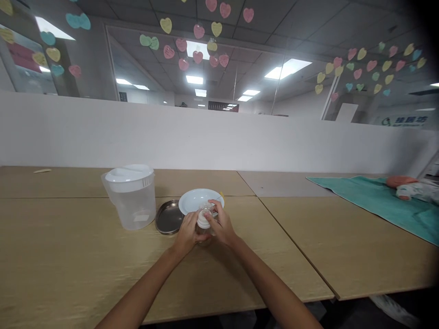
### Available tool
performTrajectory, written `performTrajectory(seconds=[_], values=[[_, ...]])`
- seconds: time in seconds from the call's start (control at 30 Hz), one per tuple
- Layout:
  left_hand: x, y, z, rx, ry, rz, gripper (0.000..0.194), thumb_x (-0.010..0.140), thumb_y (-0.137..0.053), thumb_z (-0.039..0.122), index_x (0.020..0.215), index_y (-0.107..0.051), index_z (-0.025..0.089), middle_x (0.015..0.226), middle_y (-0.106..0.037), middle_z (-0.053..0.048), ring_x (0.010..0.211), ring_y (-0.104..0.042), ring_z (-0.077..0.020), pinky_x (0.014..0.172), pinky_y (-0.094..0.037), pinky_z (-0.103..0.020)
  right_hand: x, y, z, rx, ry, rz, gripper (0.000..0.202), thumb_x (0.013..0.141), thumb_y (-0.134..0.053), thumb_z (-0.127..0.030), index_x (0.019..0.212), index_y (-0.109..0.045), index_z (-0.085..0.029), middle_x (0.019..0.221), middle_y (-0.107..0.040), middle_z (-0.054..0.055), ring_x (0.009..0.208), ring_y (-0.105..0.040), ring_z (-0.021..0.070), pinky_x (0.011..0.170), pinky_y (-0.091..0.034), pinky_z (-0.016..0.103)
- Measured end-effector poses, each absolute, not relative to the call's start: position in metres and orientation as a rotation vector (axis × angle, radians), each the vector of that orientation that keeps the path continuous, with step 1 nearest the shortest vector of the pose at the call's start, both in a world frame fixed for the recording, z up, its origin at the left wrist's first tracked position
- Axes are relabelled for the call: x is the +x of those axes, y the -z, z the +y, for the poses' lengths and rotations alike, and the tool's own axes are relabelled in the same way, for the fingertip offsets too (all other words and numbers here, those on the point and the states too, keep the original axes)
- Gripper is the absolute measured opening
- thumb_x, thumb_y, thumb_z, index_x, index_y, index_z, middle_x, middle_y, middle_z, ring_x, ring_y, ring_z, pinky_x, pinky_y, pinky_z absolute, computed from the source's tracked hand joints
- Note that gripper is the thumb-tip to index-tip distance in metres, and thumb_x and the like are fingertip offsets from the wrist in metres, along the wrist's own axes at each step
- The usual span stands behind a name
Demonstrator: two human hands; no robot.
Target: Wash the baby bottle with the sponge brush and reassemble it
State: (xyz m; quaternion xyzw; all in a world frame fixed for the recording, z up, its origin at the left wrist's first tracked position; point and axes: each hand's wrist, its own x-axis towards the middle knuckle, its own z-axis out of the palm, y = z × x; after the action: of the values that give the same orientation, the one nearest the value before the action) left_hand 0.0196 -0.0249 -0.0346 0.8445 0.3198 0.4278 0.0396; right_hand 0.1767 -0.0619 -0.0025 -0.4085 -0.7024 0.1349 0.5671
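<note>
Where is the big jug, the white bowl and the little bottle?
Jug [132,201]: head view, on the middle of its clear side wall.
White bowl [194,201]: head view, on its bare inside, left of the hands.
Little bottle [205,218]: head view, on its top part, showing between the two hands.

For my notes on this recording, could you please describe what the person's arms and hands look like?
Both forearms are bare, with no sleeves in view. The left hand and right hand wear no gloves; no watch, bracelet or ring can be made out.
</note>
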Motion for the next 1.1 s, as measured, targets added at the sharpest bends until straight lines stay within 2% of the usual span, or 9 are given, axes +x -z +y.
performTrajectory(seconds=[0.17, 0.27, 0.5, 0.6, 0.73, 0.83, 0.93, 1.1], values=[[0.020, 0.038, -0.024, 2.585, -1.344, 1.056, 0.067, 0.067, -0.067, 0.047, 0.123, -0.044, 0.019, 0.110, -0.058, -0.010, 0.099, -0.052, -0.0251, 0.086, -0.042, -0.039, 0.173, 0.011, -0.060, -0.980, -0.057, -1.714, 0.044, 0.090, -0.042, -0.038, 0.129, -0.040, -0.019, 0.117, -0.057, 0.010, 0.106, -0.054, 0.0206, 0.090, -0.043, 0.036], [0.022, 0.038, -0.024, 2.583, -1.346, 1.101, 0.063, 0.069, -0.065, 0.047, 0.122, -0.045, 0.019, 0.105, -0.059, -0.009, 0.096, -0.053, -0.0246, 0.083, -0.042, -0.038, 0.173, 0.014, -0.057, -0.971, 0.103, -1.778, 0.046, 0.091, -0.038, -0.039, 0.131, -0.040, -0.016, 0.122, -0.055, 0.013, 0.112, -0.050, 0.0223, 0.094, -0.041, 0.038], [0.021, 0.036, -0.023, 2.616, -1.308, 1.076, 0.070, 0.064, -0.066, 0.056, 0.121, -0.048, 0.020, 0.106, -0.060, -0.009, 0.098, -0.054, -0.0263, 0.085, -0.040, -0.039, 0.171, 0.013, -0.056, -0.959, -0.027, -1.664, 0.046, 0.091, -0.039, -0.038, 0.133, -0.037, -0.018, 0.128, -0.051, 0.011, 0.117, -0.048, 0.0206, 0.099, -0.040, 0.038], [0.021, 0.034, -0.025, 2.604, -1.301, 1.060, 0.075, 0.066, -0.064, 0.057, 0.128, -0.042, 0.020, 0.114, -0.059, -0.010, 0.104, -0.052, -0.0277, 0.089, -0.039, -0.041, 0.171, 0.013, -0.056, -0.907, -0.006, -1.520, 0.048, 0.090, -0.039, -0.039, 0.134, -0.034, -0.019, 0.133, -0.045, 0.014, 0.123, -0.042, 0.0236, 0.100, -0.037, 0.044], [0.021, 0.031, -0.029, 2.604, -1.313, 1.079, 0.077, 0.064, -0.065, 0.059, 0.127, -0.045, 0.020, 0.111, -0.060, -0.010, 0.103, -0.053, -0.0285, 0.088, -0.040, -0.040, 0.180, 0.009, -0.053, -0.917, 0.154, -1.289, 0.049, 0.090, -0.038, -0.038, 0.135, -0.030, -0.019, 0.140, -0.034, 0.016, 0.131, -0.031, 0.0254, 0.103, -0.031, 0.050], [0.021, 0.029, -0.030, 2.627, -1.316, 1.089, 0.075, 0.063, -0.064, 0.061, 0.124, -0.047, 0.020, 0.110, -0.060, -0.010, 0.101, -0.054, -0.0280, 0.086, -0.040, -0.040, 0.189, 0.006, -0.046, -1.004, 0.160, -1.298, 0.042, 0.091, -0.037, -0.032, 0.131, -0.039, -0.020, 0.141, -0.034, 0.013, 0.130, -0.033, 0.0224, 0.103, -0.033, 0.045], [0.021, 0.028, -0.031, 2.642, -1.307, 1.089, 0.074, 0.065, -0.063, 0.061, 0.124, -0.046, 0.019, 0.111, -0.060, -0.010, 0.101, -0.054, -0.0274, 0.087, -0.040, -0.040, 0.198, 0.009, -0.035, -1.105, 0.131, -1.448, 0.037, 0.090, -0.038, -0.029, 0.125, -0.049, -0.020, 0.137, -0.041, 0.012, 0.126, -0.038, 0.0222, 0.102, -0.034, 0.044], [0.022, 0.027, -0.034, 2.624, -1.315, 1.062, 0.070, 0.068, -0.064, 0.055, 0.125, -0.045, 0.019, 0.111, -0.060, -0.010, 0.102, -0.054, -0.0262, 0.088, -0.040, -0.039, 0.209, 0.019, -0.022, -1.153, 0.063, -1.768, 0.039, 0.088, -0.038, -0.023, 0.126, -0.050, -0.019, 0.138, -0.042, 0.011, 0.129, -0.035, 0.0219, 0.105, -0.029, 0.046]])
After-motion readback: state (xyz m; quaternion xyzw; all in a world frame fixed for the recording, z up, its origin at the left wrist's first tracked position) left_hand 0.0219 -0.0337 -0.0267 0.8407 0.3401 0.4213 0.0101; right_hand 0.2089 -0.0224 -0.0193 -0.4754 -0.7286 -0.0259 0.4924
